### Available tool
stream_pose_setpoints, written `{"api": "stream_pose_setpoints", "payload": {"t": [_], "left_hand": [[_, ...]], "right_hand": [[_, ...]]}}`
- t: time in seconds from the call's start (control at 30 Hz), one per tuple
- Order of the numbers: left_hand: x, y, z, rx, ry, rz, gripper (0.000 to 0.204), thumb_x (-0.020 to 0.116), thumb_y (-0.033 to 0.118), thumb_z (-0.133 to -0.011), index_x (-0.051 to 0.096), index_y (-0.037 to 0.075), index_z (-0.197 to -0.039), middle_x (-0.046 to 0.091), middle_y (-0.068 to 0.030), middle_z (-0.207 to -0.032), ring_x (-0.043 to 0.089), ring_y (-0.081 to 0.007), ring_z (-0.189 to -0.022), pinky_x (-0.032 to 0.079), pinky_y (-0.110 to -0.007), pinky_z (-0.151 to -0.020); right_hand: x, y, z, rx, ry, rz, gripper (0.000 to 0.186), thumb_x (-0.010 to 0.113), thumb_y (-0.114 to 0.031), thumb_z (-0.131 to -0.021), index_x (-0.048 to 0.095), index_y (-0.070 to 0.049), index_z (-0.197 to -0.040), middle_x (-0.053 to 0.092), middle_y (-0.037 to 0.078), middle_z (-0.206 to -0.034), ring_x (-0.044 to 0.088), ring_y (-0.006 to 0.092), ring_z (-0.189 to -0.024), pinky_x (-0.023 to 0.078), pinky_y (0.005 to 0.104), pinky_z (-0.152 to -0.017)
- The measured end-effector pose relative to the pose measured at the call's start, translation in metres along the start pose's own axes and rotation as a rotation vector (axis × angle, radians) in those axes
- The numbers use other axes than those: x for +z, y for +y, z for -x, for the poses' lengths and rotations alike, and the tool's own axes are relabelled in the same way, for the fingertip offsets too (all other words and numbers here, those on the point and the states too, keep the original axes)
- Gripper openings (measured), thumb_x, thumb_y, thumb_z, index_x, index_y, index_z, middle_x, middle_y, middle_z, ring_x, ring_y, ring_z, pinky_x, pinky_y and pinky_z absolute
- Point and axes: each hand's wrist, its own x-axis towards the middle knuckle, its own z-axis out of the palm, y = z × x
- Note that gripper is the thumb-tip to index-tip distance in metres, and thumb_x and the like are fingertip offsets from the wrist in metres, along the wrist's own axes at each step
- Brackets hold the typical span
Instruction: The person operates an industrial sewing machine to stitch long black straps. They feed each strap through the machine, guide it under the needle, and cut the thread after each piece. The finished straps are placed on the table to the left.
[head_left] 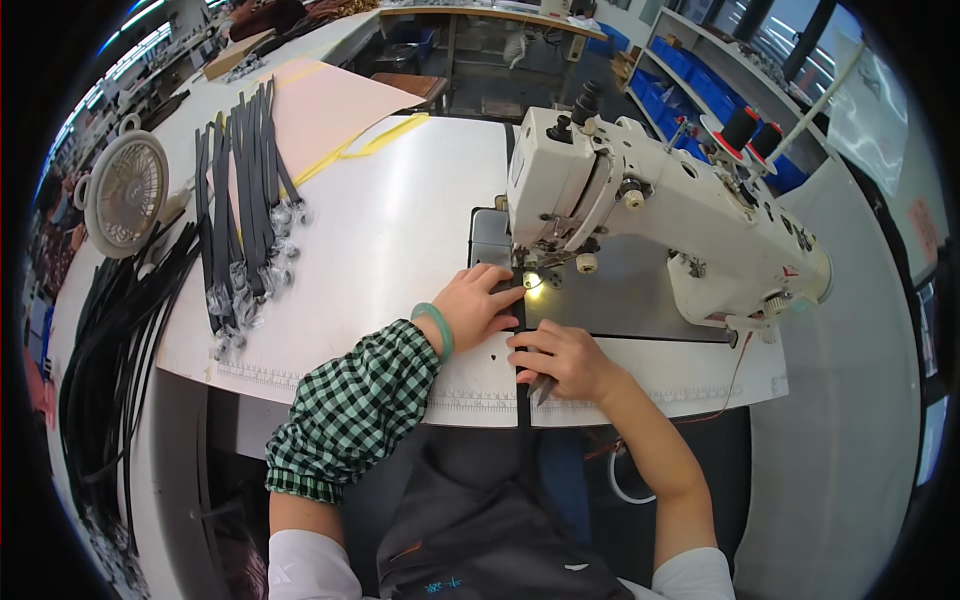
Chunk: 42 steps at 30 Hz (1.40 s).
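Observation:
A black strap (523, 408) runs from under the sewing machine's (590, 190) needle area, across the table's front edge and down toward my lap. My left hand (474, 310) lies beside the lit needle area with its fingers stretched out, the fingertips touching the strap. Just nearer to me, my right hand (566, 362) is curled, its fingertips at the strap's right side. A pointed dark metal tool that looks like thread snips (543, 388) pokes out from under its fingers. The palm hides the rest of that tool. The stitching spot is partly covered by my left fingers.
Several black straps with plastic-wrapped ends (245, 200) lie on the left of the white table (390, 220). Beyond them is a pink sheet (335, 105). A white round fan (125, 195) and a bundle of black strips (110, 370) are at far left. Thread spools (740, 128) stand at right.

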Motion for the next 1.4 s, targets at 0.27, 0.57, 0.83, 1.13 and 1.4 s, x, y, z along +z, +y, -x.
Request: {"api": "stream_pose_setpoints", "payload": {"t": [0.27,0.57,0.83,1.13,1.4], "left_hand": [[-0.0015,0.0005,-0.0006,0.002,-0.007,0.001,0.042,0.064,0.019,-0.070,0.054,0.009,-0.110,0.048,-0.0116,-0.108,0.046,-0.0274,-0.100,0.038,-0.036,-0.084],[-0.0038,0.0022,-0.0027,0.008,-0.019,0.002,0.041,0.063,0.020,-0.071,0.054,0.009,-0.110,0.048,-0.0109,-0.109,0.045,-0.0269,-0.100,0.038,-0.036,-0.084],[-0.0026,0.0013,-0.0032,0.010,-0.025,-0.007,0.042,0.063,0.022,-0.072,0.054,0.009,-0.110,0.048,-0.0105,-0.109,0.045,-0.0269,-0.101,0.038,-0.037,-0.084],[-0.0051,0.0033,-0.0037,0.006,-0.023,0.007,0.043,0.063,0.020,-0.071,0.054,0.008,-0.111,0.048,-0.0122,-0.110,0.046,-0.0283,-0.098,0.037,-0.036,-0.085],[-0.0052,0.0036,-0.0039,-0.001,-0.030,0.007,0.042,0.063,0.024,-0.072,0.054,0.008,-0.109,0.048,-0.0117,-0.109,0.044,-0.0273,-0.102,0.038,-0.037,-0.085]], "right_hand": [[0.0001,-0.0002,0.0006,0.014,0.015,-0.012,0.019,0.071,-0.016,-0.061,0.059,-0.009,-0.075,0.057,0.000,-0.087,0.051,0.0168,-0.069,0.046,0.0286,-0.055],[-0.0004,0.0008,0.0016,-0.003,0.048,-0.026,0.016,0.068,-0.017,-0.065,0.057,-0.009,-0.073,0.056,0.000,-0.086,0.051,0.0168,-0.068,0.046,0.0282,-0.055],[0.0020,0.0021,0.0041,-0.012,0.059,-0.029,0.015,0.067,-0.013,-0.064,0.056,-0.010,-0.074,0.055,0.000,-0.086,0.050,0.0164,-0.068,0.045,0.0281,-0.054],[0.0027,0.0031,0.0055,-0.001,0.054,-0.024,0.016,0.066,-0.009,-0.062,0.057,-0.010,-0.075,0.053,0.000,-0.080,0.053,0.0157,-0.069,0.046,0.0285,-0.054],[0.0054,0.0046,0.0062,0.060,0.126,0.028,0.015,0.065,-0.007,-0.063,0.057,-0.010,-0.075,0.054,-0.001,-0.076,0.057,0.0160,-0.065,0.046,0.0288,-0.052]]}}
